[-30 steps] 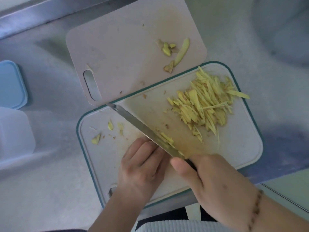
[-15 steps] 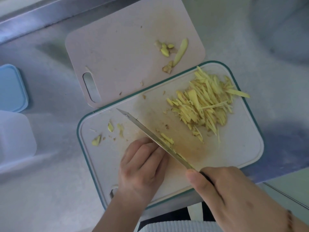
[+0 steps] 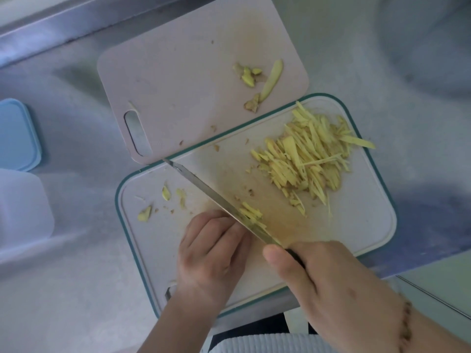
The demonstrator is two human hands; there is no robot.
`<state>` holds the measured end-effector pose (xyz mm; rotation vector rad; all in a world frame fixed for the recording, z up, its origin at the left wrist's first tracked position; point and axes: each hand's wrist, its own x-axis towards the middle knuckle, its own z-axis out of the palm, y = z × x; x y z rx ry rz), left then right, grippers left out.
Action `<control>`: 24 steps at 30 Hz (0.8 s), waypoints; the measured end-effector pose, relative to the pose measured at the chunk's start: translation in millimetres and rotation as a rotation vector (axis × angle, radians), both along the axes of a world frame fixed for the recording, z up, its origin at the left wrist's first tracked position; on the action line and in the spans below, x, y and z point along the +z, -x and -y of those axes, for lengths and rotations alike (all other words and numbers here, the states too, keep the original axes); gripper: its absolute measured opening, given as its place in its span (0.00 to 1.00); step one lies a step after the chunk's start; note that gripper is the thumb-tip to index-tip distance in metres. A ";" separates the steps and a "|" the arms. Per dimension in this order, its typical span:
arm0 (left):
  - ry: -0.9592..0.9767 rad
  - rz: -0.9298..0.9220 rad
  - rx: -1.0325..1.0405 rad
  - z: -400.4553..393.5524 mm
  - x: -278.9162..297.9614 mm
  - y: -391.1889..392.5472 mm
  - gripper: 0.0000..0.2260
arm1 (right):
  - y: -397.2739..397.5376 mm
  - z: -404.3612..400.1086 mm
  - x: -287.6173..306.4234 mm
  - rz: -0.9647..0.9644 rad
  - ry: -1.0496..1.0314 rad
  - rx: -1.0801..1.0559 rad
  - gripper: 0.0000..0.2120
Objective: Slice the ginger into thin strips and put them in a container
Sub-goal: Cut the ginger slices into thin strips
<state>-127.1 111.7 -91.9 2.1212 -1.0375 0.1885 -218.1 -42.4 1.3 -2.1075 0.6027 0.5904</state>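
Your right hand (image 3: 331,284) grips the dark handle of the long steel knife (image 3: 216,197), thumb laid along its top. Since half a second ago you have pushed the blade forward: its tip now reaches the far edge of the white, teal-rimmed cutting board (image 3: 356,220), where before it stopped short of that edge. Your left hand (image 3: 211,253) stays curled, knuckles against the blade's left face, fingertips tucked down; you cannot tell what they pin, as they hide it. A small bunch of freshly cut pale yellow ginger strips (image 3: 251,214) lies against the blade's right side. The big heap of ginger strips (image 3: 305,159) sits unmoved on the board's far right part. A few ginger scraps (image 3: 165,193) lie on the board left of the blade. Beyond the board, the pinkish plastic cutting board (image 3: 178,93) carries ginger peelings (image 3: 257,82). Well left of the board, on the grey counter (image 3: 76,289), stand a translucent white container (image 3: 23,205) and a blue lid (image 3: 17,133).
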 end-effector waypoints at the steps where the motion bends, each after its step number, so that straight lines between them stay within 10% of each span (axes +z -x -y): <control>1: -0.003 0.005 0.004 0.0 -0.1 -0.3 0.09 | 5.4 0.1 2.6 -0.005 -0.006 -0.016 0.35; 24: 0.022 -0.005 -0.013 -0.9 0.6 -0.2 0.11 | -16.3 -5.5 -5.8 0.026 -0.074 0.001 0.32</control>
